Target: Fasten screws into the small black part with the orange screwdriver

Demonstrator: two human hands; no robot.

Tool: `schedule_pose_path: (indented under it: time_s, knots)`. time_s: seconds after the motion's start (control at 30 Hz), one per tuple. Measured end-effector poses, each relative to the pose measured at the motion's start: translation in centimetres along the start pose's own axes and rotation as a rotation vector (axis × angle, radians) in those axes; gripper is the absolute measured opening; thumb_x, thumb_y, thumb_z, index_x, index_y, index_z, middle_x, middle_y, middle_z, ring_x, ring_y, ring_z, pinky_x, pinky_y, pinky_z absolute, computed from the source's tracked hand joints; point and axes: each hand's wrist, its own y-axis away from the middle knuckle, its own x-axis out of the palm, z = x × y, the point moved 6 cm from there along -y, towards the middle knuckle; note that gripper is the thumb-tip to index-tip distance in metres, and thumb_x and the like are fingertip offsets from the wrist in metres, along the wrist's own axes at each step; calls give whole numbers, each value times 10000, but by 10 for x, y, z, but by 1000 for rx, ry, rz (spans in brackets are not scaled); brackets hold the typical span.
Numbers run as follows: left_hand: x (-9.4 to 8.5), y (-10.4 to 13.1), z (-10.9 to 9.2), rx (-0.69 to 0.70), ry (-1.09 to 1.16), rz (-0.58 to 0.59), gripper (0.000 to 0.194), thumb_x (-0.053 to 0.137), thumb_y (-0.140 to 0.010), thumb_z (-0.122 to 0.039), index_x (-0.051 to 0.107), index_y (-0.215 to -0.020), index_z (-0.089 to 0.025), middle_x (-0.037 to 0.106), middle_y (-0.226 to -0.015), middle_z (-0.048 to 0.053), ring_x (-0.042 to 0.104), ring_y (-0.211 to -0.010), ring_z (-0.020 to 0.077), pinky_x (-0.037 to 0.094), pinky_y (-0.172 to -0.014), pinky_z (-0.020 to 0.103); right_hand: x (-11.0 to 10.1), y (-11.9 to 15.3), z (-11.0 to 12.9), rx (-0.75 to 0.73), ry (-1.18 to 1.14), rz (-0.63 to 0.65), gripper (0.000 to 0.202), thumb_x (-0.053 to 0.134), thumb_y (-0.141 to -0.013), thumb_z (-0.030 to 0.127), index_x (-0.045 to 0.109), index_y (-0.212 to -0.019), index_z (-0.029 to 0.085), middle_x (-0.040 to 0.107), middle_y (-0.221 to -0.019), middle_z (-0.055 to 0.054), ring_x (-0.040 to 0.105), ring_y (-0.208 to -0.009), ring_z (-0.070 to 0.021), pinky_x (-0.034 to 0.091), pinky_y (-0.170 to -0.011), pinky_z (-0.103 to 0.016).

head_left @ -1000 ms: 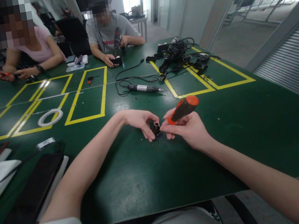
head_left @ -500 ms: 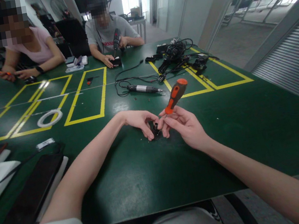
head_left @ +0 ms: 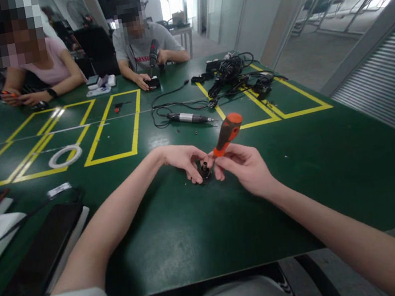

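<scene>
Orange and grey, the screwdriver [head_left: 226,138] slanted up from the right hand [head_left: 248,166], whose fingers were closed round its lower part; it looked light and rigid, best held by the handle [head_left: 231,124]. On the worktop [head_left: 168,244], between both hands, the black part [head_left: 205,171] seemed hard, perhaps slippery; the left hand [head_left: 183,160] pinched its side.

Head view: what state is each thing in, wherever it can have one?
Left grip: closed around the black part
Right grip: closed on the screwdriver
Black part: held
Screwdriver: tilted, handle up, tip hidden
Electric driver: lying on its side
Cables: tangled
White ring: lying flat
Drill: held, bit pointing down
</scene>
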Motion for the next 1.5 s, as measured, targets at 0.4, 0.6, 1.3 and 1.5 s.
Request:
schedule_pose_path:
  time_s: [0.4, 0.6, 1.3, 1.5]
  knots:
    - [-2, 6, -13, 24, -269, 9, 391, 898, -679, -378, 757, -995, -196, 724, -797, -1, 613, -610, 107, 435, -497, 184, 5, -1, -2, -11, 16, -12, 318, 845, -814, 499, 746, -806, 196, 681, -668, 10, 623, -535, -115, 576, -531, -268]
    - [-3, 8, -11, 3, -216, 14, 396, 928, -644, -387, 736, -932, -195, 736, -780, 4, 653, -611, 127, 483, -524, 204, 7, 0, -5, -19, -50, -13, 341, 858, -811, 467, 700, -963, 205, 751, -806, -11, 664, -598, -121, 601, -575, -274]
    - [-7, 8, -3, -20, -89, -10, 459, 976, -567, -348, 728, -918, -185, 735, -768, -5, 675, -621, 139, 562, -581, 237, 4, -1, -1, -47, 91, -39, 308, 899, -748, 459, 733, -783, 202, 716, -816, -22, 626, -609, -126, 584, -566, -290]
    - [-11, 13, -1, -32, 8, 55, 347, 834, -741, -396, 721, -999, -192, 761, -874, 9, 713, -686, 138, 590, -654, 217, 7, -1, -3, -18, 53, 17, 370, 766, -874, 562, 737, -906, 195, 697, -705, -5, 619, -557, -122, 577, -561, -290]
